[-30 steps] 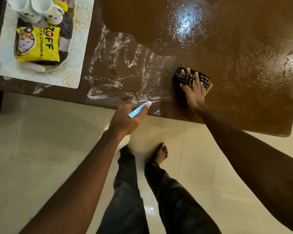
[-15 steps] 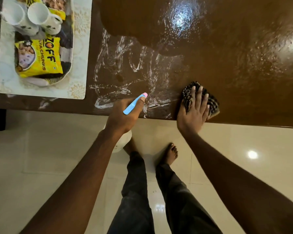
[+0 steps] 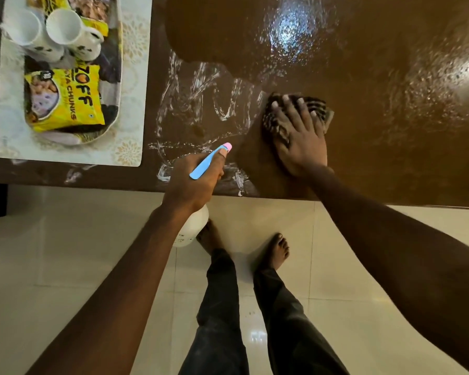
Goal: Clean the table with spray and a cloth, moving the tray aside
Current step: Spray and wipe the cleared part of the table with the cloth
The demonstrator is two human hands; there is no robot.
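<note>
My right hand (image 3: pixel 299 136) presses flat on a dark checked cloth (image 3: pixel 275 123) lying on the glossy brown table (image 3: pixel 377 77), fingers spread over it. White foamy spray streaks (image 3: pixel 201 115) cover the table to the left of the cloth. My left hand (image 3: pixel 192 182) grips a white spray bottle (image 3: pixel 191 231) with a blue and pink trigger head (image 3: pixel 209 161), held over the table's near edge. The tray (image 3: pixel 118 77) sits at the table's far left on a white placemat (image 3: pixel 132 109).
The tray holds two white mugs (image 3: pixel 63 33) and a yellow snack packet (image 3: pixel 68 101). My bare feet (image 3: pixel 278 250) and dark trousers stand on pale floor tiles (image 3: pixel 65 253) just below the table's near edge. A ceiling light glares on the tabletop.
My right hand slid the cloth from the table's near edge away from me and to the left, up to the foam streaks. My left hand still holds the spray bottle in about the same place.
</note>
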